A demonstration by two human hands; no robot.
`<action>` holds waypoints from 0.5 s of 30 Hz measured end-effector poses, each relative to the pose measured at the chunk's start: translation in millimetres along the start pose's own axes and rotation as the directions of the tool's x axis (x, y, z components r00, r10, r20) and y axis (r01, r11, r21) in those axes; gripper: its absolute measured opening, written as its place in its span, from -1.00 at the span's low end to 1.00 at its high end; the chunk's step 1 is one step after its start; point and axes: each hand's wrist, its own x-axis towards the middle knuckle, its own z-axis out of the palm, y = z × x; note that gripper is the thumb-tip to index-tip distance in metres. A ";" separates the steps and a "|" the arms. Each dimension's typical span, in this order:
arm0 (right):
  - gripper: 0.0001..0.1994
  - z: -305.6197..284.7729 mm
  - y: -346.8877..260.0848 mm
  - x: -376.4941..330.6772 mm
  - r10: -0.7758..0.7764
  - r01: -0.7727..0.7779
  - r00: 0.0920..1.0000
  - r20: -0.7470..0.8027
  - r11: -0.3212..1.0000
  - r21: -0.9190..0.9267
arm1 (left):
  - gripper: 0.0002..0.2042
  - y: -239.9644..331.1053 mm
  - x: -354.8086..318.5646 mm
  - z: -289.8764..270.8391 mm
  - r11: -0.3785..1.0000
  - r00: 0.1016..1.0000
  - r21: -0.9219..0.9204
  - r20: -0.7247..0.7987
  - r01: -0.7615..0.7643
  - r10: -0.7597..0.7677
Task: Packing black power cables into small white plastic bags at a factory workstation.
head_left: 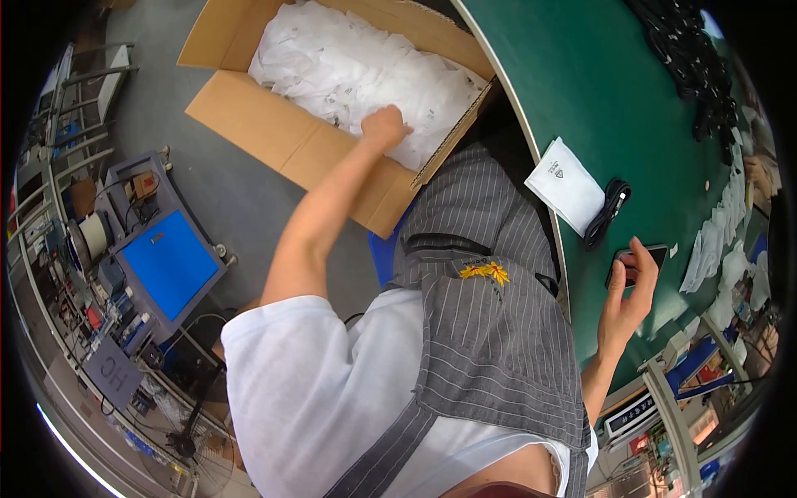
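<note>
My left hand (384,127) is closed in a fist over a cardboard box (311,158), against the white printed pouches (357,66) filling it. Whatever its fingers may hold is hidden. On the green table to the right, my right hand (629,303) has its thumb and forefinger apart and bent over a dark flat device (656,256), perhaps a phone. The palm covers part of that device. Just beyond this hand lies a coiled black cable (610,212), touching the corner of a single white pouch (566,184) near the table edge.
A pile of black cables (685,62) lies at the table's far right. More white pouches (716,236) are along the right side, by another person's hand (760,174). A cart with a blue top (170,264) and a fan (183,440) stand to the left.
</note>
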 end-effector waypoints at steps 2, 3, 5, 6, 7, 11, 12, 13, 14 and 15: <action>-0.69 6.6 -11.1 4.3 -0.130 0.129 0.991 0.026 0.991 0.042 | -0.77 -0.5 3.8 20.3 0.986 0.984 -0.011 0.059 0.169 -0.168; -0.69 7.8 -11.8 4.3 -0.126 0.125 0.992 0.023 0.992 0.036 | -0.77 2.0 2.7 17.3 0.987 0.985 -0.013 0.061 0.162 -0.161; -0.71 8.8 -12.7 1.6 -0.128 0.127 0.992 0.023 0.991 0.047 | -0.81 2.0 -6.2 -1.9 0.987 0.985 -0.137 -0.136 0.085 -0.104; -0.73 9.0 -13.7 1.2 -0.118 0.117 0.993 0.018 0.991 0.062 | -0.81 -1.2 -13.3 -9.9 0.987 0.985 -0.135 -0.136 0.085 -0.104; -0.73 10.5 -14.7 2.5 -0.117 0.115 0.993 0.017 0.991 0.064 | -0.84 -3.7 -18.8 -18.0 0.987 0.974 -0.136 -0.201 0.081 -0.108; -0.77 15.3 -23.1 11.7 -0.216 0.212 0.976 0.014 0.969 0.128 | -0.92 -4.3 -50.4 -59.4 0.944 0.928 -0.326 -0.363 -0.045 -0.081; -0.78 15.2 -26.0 14.3 -0.274 0.271 0.962 0.008 0.953 0.140 | -0.92 -1.8 -59.2 -70.5 0.947 0.926 -0.317 -0.370 -0.054 -0.071; -0.78 16.5 -29.1 17.1 -0.271 0.269 0.963 -0.005 0.952 0.145 | -0.91 0.4 -67.9 -82.1 0.866 0.890 -0.455 -0.455 -0.205 -0.028; -0.78 17.7 -32.2 20.1 -0.319 0.313 0.948 -0.005 0.928 0.203 | -0.89 5.6 -77.9 -96.2 0.747 0.842 -0.560 -0.539 -0.359 0.000; -0.79 19.1 -34.9 22.8 -0.362 0.352 0.932 -0.010 0.899 0.260 | -0.89 16.1 -90.7 -117.0 0.750 0.838 -0.548 -0.545 -0.372 0.017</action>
